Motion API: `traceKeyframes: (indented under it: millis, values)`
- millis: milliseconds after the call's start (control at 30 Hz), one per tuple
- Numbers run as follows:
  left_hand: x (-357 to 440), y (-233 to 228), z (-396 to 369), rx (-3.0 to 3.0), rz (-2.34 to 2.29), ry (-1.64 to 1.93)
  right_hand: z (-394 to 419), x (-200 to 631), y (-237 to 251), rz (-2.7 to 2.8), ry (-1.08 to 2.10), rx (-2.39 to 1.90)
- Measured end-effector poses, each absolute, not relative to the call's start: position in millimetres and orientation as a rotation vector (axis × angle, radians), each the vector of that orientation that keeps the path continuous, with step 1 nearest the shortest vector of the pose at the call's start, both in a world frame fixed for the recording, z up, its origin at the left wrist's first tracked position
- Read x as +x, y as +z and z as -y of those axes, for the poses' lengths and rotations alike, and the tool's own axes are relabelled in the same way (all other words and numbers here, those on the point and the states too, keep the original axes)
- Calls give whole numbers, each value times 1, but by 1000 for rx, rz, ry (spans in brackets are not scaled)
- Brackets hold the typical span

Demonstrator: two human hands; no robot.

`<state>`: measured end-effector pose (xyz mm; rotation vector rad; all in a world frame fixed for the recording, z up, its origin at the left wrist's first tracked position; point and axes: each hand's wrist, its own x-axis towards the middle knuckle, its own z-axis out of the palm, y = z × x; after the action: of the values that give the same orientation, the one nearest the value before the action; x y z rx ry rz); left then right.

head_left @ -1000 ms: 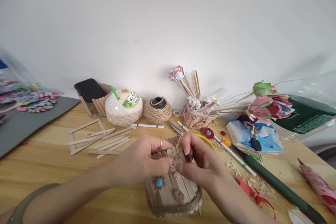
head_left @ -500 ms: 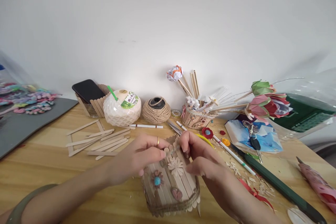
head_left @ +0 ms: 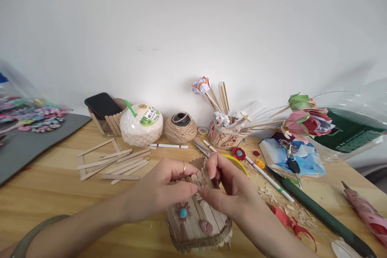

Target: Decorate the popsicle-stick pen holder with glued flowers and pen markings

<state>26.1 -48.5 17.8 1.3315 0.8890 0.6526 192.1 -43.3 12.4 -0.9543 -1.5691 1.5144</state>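
Note:
A small basket of craft sticks (head_left: 193, 225) lies tilted on the table before me, its decorated side facing up. That side bears a brown flower with a blue centre (head_left: 183, 212) and a pinkish heart-shaped piece (head_left: 206, 227); twine wraps its near edge. My left hand (head_left: 171, 187) grips the far rim, fingers behind the stick ends and thumb on top. My right hand (head_left: 226, 187) is closed at the same rim, its thumb tip close to the left thumb. Both thumbs mostly cover a pale flower. Whether something small sits between the fingertips is hidden.
Loose craft sticks (head_left: 121, 165) lie at left, near a phone (head_left: 102, 107) and a white coconut drink (head_left: 141, 125). Behind stand a twine ball (head_left: 180, 127) and a decorated pot (head_left: 225, 135). Scissors (head_left: 202, 148), a dark green long-handled tool (head_left: 320, 209) and red ribbon (head_left: 298, 227) lie right.
My right thumb has moved left across the pale flower towards the left thumb. My left thumb and the basket have shifted slightly right.

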Motion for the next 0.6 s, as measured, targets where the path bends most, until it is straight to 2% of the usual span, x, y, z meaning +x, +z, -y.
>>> traceKeyframes:
  millis: [600]
  values:
    - [29,13,47,1334,-949,654,44,193,11,1575,1559,-893]
